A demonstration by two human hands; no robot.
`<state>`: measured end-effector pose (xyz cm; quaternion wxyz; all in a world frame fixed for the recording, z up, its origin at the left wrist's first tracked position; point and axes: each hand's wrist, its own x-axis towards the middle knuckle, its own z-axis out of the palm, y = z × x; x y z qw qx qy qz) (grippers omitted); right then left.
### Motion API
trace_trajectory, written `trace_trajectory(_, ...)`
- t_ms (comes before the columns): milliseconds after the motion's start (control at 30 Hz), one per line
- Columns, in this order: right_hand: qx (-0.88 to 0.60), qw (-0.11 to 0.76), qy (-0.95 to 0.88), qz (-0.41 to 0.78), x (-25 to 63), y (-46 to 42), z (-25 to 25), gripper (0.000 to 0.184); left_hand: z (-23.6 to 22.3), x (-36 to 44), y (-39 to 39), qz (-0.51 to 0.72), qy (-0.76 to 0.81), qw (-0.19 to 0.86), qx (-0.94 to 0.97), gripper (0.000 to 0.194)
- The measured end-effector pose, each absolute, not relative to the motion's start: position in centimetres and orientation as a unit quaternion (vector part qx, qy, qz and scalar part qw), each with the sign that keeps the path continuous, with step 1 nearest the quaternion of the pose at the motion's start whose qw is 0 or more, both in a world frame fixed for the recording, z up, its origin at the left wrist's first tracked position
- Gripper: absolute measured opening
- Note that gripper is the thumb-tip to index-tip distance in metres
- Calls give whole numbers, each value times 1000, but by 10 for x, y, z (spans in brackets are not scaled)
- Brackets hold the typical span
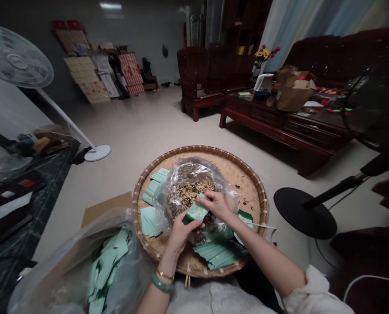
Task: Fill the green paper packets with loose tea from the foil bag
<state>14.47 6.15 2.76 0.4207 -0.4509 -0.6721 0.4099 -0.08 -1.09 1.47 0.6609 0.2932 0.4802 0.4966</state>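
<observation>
Left hand (181, 233) and right hand (218, 206) both clamped on green packet (197, 211) over seed bag (194, 172); slack pinch could drop it among the seeds (188, 201)

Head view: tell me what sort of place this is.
Most likely a home living room used as a work spot: a carved dark-wood sofa, a matching wooden coffee table, and a round woven bamboo tray with pale green packets on it.

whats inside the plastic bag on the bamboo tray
The clear plastic bag holds a speckled mix of seeds or dried herbs; its underside cannot be seen.
</observation>
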Motion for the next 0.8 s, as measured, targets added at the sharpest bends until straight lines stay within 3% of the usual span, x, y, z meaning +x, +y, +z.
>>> trace_trajectory(233, -472, 413, -645, 436, 148, 58, 21, 40, 16, 10, -14, 499, 512, 647, 265, 37)
trace_trajectory(533, -452, 360, -532, 619, 147, 48, 12, 42, 13, 7, -14, 534, 503, 644, 215, 43)
trace_trajectory(800, -475, 361, -548, 586, 157, 49, 6, 46, 3, -1, -12, 559, 506, 611, 240, 45)
